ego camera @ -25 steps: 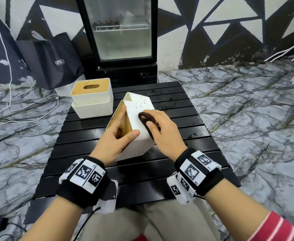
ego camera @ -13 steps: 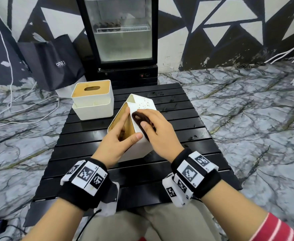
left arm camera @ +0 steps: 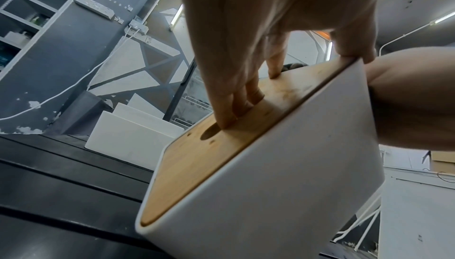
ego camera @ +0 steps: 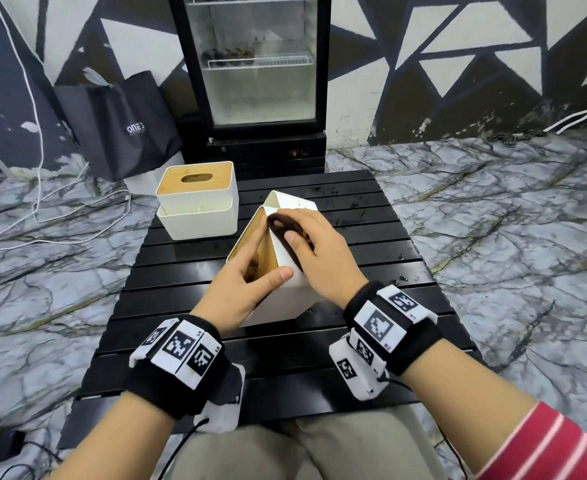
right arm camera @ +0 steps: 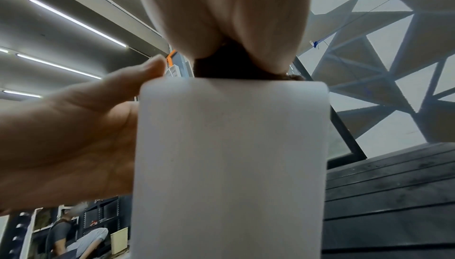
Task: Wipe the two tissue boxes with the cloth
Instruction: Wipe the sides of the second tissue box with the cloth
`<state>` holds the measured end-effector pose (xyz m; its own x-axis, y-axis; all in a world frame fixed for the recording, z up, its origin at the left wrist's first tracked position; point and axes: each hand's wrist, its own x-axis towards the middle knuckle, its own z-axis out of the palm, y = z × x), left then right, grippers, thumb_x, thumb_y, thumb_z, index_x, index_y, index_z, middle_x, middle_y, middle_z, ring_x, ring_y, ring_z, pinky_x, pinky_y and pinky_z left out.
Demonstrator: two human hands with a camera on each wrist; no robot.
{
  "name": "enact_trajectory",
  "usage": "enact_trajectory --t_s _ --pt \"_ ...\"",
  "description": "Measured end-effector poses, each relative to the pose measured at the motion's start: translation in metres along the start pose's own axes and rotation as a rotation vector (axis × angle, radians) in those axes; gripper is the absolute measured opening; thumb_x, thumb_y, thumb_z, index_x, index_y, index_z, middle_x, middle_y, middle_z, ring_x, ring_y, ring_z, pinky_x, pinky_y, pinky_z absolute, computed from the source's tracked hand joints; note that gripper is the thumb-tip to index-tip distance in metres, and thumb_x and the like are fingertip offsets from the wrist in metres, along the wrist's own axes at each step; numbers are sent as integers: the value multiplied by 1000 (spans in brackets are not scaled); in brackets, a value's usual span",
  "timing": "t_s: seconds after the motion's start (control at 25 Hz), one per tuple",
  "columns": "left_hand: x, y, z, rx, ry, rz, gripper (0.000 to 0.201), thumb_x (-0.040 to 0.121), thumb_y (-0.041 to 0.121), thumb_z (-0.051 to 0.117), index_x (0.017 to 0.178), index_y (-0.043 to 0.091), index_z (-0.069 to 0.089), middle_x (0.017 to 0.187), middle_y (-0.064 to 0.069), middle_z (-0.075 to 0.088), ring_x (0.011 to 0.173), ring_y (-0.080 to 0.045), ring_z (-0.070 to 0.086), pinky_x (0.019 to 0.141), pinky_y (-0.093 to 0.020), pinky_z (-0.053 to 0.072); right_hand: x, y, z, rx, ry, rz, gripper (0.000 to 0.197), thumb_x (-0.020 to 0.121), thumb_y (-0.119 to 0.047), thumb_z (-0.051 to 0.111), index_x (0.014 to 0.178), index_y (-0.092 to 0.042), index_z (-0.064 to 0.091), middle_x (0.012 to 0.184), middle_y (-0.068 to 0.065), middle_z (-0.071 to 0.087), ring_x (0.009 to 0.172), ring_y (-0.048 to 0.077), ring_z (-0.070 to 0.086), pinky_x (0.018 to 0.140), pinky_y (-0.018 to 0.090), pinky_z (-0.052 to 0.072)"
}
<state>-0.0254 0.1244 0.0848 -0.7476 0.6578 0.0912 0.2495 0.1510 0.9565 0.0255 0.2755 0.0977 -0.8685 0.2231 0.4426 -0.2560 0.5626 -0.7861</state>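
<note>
While you work from the near edge, the inventory runs from largest item to smallest.

Table (ego camera: 371, 258): black, slatted, low. It carries both boxes within your reach, so neither hand has to stretch.

Far tissue box (ego camera: 198, 206): white body, wooden lid with an oval slot, upright at the far left of the table. It sits well apart from your hands, likely parked so the wiping strokes do not knock it; whether it has been wiped cannot be told.

Near tissue box (ego camera: 285, 296): same make, at the table's middle, tipped onto a lower edge with its wooden lid (left arm camera: 197, 158) facing left. Tilting it turns a white side wall up toward you, which is why the cloth can run along it.

Left hand (ego camera: 247, 285): your bracing hand. Several fingers (left arm camera: 229, 111) are hooked into the lid's slot, one lies flat on the wood, and the thumb clamps the near white wall. That curled hold keeps the tilted box from sliding under pressure.

Right hand (ego camera: 316, 251): fingers bent over and pressing down on the cloth, at the far upper end of the raised wall.

Cloth (ego camera: 281, 225): dark brown, bunched small, trapped between your fingers and the white wall, touching the box near its top edge.
</note>
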Motion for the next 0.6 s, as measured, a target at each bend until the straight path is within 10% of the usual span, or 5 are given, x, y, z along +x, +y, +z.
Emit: enact_trajectory --t_s 0.4,0.6 --pt "0 -3 -1 63 -7 -1 88 66 63 66 137 63 15 145 -1 43 134 -19 41 112 -40 34 -1 -7 2 -2 25 32 33 92 -7 47 123 -17 54 121 -4 54 114 8 46 98 15 33" --pt "-1 4 5 61 -27 50 86 70 54 67 140 56 17 145 34 24 137 4 28 116 -31 27 -3 -3 -2 18 30 24 32 92 -7 46 121 -18 54 115 -10 52 112 5 46 97 11 32"
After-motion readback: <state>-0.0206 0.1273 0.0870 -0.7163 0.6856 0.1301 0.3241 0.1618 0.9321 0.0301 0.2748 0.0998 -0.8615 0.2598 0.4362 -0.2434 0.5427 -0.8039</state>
